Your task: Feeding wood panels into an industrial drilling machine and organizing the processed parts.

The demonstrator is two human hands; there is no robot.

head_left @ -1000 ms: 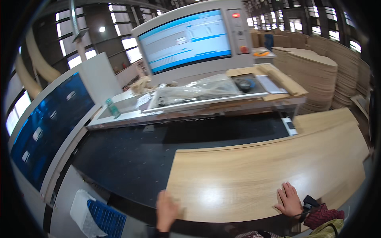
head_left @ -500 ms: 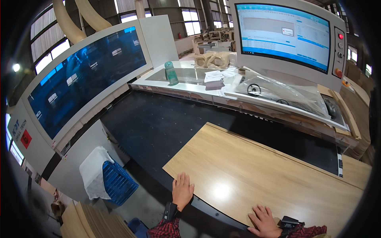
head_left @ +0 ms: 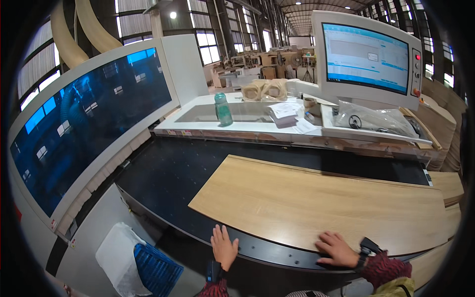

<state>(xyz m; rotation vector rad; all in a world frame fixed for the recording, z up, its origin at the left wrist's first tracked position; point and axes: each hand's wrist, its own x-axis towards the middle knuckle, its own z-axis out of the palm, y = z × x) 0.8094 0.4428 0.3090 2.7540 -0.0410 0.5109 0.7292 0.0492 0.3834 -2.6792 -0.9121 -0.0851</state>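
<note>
The left hand (head_left: 225, 249) is at the bench's near edge, left of centre, its fingers loosely spread and grasping nothing; whether they touch the edge, I cannot tell. To its right, the right hand (head_left: 338, 250) lies palm down with its fingers extended over the near edge of a wood-grain board (head_left: 316, 203), unclenched. Each wrist carries a black strapped device (head_left: 213, 271). Near left, below the bench, is a blue plastic crate (head_left: 157, 270) partly covered by a white sheet (head_left: 118, 257). The board lies flat on the black-topped bench (head_left: 163, 168), reaching from the middle toward the right, its left end slanted in view. Across the far side runs a white ledge (head_left: 198, 127), where a green bottle (head_left: 223, 111) stands upright left of some white papers (head_left: 286, 111); farther right lies a clear plastic bag (head_left: 373, 119). On the left rises a machine with a dark blue glossy panel (head_left: 94, 111). Beyond the ledge, far right, a lit monitor (head_left: 366, 59) stands in a pale housing, and tall windows (head_left: 208, 45) line the hall behind.
</note>
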